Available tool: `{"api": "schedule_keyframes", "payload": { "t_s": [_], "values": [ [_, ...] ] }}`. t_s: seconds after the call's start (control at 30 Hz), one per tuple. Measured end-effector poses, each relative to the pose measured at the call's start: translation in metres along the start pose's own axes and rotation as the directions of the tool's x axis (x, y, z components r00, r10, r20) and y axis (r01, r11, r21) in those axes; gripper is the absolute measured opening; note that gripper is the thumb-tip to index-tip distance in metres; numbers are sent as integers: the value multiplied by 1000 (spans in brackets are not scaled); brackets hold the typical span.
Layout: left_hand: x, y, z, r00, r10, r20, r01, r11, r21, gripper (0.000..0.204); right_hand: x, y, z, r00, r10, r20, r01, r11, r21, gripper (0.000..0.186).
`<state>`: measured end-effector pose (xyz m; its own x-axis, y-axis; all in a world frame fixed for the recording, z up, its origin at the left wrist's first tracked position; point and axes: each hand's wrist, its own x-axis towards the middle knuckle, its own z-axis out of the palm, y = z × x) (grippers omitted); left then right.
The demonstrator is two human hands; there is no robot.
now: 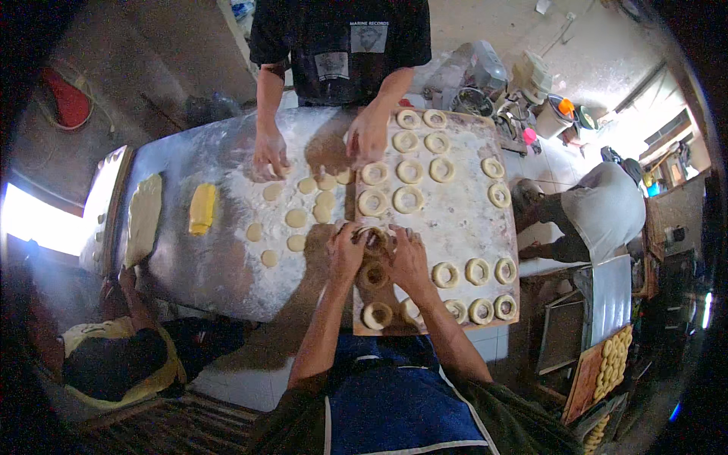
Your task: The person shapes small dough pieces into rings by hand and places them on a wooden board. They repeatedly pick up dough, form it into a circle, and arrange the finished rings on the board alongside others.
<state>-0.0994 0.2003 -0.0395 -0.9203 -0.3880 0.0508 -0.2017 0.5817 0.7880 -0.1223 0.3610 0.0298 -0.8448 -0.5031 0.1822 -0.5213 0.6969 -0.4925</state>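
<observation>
So on my head feed the biggest thing was the tabletop [201, 273], with a big patch of flour [274, 241] on it. A co-worker [341, 61] stood across from me, one hand down on the floury part, the other at the edge of the board [470, 227]. That board sat on the right and carried loads of dough rings. Over on the far left lay a pale slab [142, 220], with a yellow block [202, 208] just beside it.

I had the left hand [347, 244] and right hand [407, 252] close together over the board's left side, fingers bent and fairly narrow. Between them was one ring [370, 229], shadowed and partly covered, so I couldn't tell whether either hand was actually gripping it. More rings lay below it, near my wrists. Smallest were the flat discs [296, 218], scattered on the flour left of the board.
</observation>
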Motion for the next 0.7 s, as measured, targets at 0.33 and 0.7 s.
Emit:
{"api": "schedule_keyframes", "payload": {
  "t_s": [0.33,0.7],
  "values": [
    [45,-79,-120,966,244,-83,-108,677,728,44,2,-61,19,993,116,4,-116,981,156,44],
    [-5,-62,-169,986,-136,100,168,735,-657,34,57,-129,105,955,200,221,-298,634,714,40]
  ]
}}
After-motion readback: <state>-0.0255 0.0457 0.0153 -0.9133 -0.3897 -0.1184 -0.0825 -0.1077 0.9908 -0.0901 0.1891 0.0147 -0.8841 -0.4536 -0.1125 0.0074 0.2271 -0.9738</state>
